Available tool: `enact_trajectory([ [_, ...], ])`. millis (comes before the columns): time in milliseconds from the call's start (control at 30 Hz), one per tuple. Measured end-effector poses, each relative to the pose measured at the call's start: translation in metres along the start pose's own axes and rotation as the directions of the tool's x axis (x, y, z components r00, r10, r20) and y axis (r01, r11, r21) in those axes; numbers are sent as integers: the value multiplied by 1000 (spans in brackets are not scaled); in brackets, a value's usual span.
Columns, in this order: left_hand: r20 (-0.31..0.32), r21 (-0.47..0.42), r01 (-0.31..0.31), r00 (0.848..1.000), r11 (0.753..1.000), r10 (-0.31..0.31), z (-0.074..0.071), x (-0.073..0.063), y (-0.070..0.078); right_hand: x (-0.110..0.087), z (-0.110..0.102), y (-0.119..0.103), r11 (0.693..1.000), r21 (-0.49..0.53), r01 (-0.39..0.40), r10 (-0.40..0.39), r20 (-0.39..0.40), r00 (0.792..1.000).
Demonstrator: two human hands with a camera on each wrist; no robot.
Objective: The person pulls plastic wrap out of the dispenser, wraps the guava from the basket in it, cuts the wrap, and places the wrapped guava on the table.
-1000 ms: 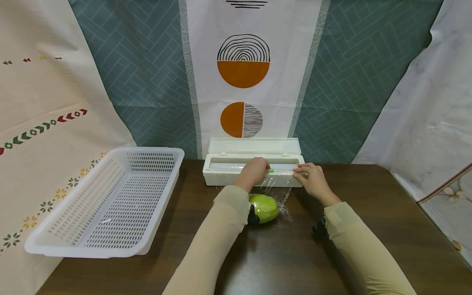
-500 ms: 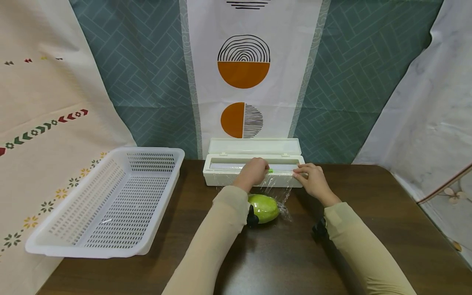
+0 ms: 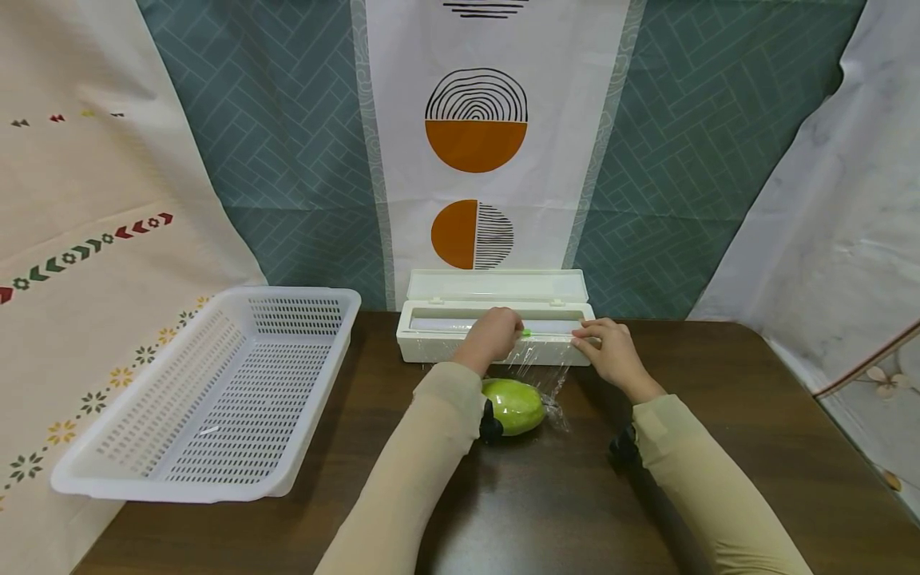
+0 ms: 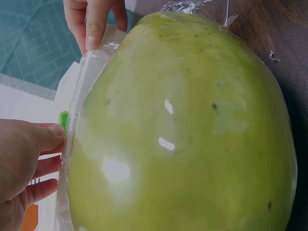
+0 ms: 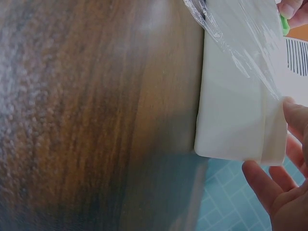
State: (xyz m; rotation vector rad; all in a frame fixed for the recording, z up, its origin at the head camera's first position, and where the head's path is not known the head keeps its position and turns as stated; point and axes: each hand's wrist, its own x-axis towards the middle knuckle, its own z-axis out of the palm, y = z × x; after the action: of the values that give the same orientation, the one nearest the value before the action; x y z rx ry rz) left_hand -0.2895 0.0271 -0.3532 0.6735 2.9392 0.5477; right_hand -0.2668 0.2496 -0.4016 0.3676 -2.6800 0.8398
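A white cling film dispenser (image 3: 431, 349) stands at the table's back edge with its lid raised and a film roll inside. My left hand (image 3: 492, 339) pinches the small green cutter slider (image 4: 63, 120) on its front rail. My right hand (image 3: 609, 355) grips the dispenser's right end, thumb at the front edge, as the right wrist view shows with the fingers (image 5: 262, 185). Clear cling film (image 5: 236, 41) hangs over the dispenser's front and runs to a smooth yellow-green fruit, like a papaya (image 3: 516, 407). Film covers the fruit and bunches at its right tip. My left wrist partly hides the fruit.
A white perforated plastic basket (image 3: 291, 447) stands to the left, with a small white scrap (image 3: 208, 431) inside. Behind the brown wooden table (image 3: 546, 511) hangs a patterned cloth (image 3: 287, 144). Pale cloths hang at both sides.
Almost nothing differs. Both hands keep their hold at the dispenser, and the slider and fruit stay nearly in place; the whole head view shifts very slightly.
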Motion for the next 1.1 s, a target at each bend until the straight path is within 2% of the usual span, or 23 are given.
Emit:
enact_trajectory([
  [1100, -6, 11, 13, 1000, 1000, -13, -2, -3, -4, 1, 0, 1, 1000, 0, 27, -27, -11, 1000],
])
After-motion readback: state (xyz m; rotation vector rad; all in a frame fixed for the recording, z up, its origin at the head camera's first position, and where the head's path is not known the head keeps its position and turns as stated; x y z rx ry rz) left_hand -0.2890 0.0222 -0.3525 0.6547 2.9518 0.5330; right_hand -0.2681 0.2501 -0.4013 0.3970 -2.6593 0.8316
